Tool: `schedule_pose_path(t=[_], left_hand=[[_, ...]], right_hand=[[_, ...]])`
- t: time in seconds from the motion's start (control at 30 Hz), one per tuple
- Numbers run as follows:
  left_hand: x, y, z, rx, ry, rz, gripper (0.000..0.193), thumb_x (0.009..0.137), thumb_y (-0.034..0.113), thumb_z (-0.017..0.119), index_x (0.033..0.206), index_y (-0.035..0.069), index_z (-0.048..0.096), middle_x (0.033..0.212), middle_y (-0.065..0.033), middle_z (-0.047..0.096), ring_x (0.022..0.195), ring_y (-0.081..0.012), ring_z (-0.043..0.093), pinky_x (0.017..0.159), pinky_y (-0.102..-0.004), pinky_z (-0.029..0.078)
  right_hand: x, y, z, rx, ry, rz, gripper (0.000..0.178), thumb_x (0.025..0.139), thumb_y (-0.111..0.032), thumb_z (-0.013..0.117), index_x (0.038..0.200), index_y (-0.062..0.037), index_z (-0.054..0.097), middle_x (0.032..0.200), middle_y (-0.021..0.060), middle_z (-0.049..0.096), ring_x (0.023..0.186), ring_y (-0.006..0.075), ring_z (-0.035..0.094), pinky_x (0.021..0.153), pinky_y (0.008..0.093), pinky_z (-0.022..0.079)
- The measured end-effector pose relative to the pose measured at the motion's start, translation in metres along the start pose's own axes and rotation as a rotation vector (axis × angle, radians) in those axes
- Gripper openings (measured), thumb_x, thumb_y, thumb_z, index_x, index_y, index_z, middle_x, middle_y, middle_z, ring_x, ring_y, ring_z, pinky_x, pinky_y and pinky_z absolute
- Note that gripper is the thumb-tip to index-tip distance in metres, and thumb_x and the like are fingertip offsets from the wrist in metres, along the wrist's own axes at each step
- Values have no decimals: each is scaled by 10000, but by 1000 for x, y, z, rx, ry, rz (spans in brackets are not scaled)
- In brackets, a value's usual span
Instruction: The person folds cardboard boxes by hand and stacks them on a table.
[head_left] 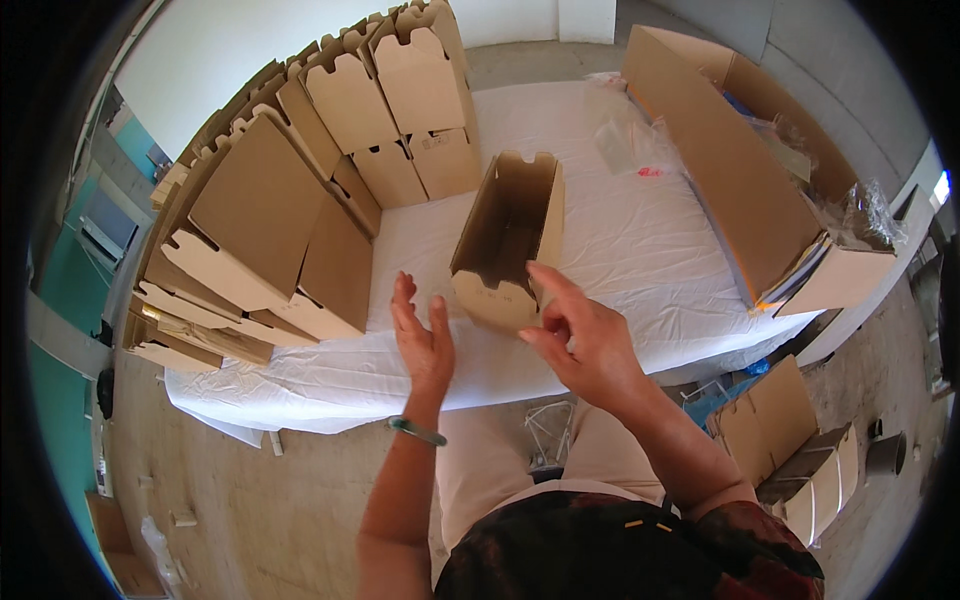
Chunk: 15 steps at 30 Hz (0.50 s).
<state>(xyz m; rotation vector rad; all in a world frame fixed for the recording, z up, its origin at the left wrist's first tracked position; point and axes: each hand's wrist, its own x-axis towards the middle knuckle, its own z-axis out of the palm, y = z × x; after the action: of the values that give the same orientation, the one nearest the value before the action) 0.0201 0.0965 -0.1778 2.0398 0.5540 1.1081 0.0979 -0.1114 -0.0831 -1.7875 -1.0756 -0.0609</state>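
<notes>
An open-topped brown cardboard box [508, 225] with notched end walls stands upright on the white cloth, and its inside looks dark and bare. My left hand [424, 345] is raised just left of the box's near end, fingers up and thumb apart, with nothing in it. On the other side, my right hand [592, 345] is at the near right corner of the same box. Its thumb and forefinger are apart and the other fingers are curled. I see nothing between them; whether the forefinger touches the cardboard is unclear.
Stacked cardboard boxes [345, 105] line the back left of the cloth-covered table [660, 265]. A long open carton [735, 165] with clear plastic stands at the right. Clear plastic bags [625, 145] lie beside it. Cardboard pieces [765, 420] and a dark bucket [886, 454] are on the floor.
</notes>
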Motion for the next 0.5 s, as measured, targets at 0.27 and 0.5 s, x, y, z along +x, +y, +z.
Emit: schedule_pose_path(t=[0.27,0.5], left_hand=[[-3,-42,12,258,-47,56,439,959,203,553,1339,-4,480,1272,-216,550,1181,-387,504,1008,-466,395],[20,-58,5,333,-135,75,385,920,226,591,1247,26,559,1216,-154,587,1145,-354,522,1005,-462,385]], right_hand=[[26,9,4,-291,46,-142,248,831,-133,713,1038,-74,590,787,120,637,703,321,637,619,388,509],[110,58,-73,-576,99,-167,202,853,-168,679,964,-93,529,842,147,647,777,368,634,614,442,492]])
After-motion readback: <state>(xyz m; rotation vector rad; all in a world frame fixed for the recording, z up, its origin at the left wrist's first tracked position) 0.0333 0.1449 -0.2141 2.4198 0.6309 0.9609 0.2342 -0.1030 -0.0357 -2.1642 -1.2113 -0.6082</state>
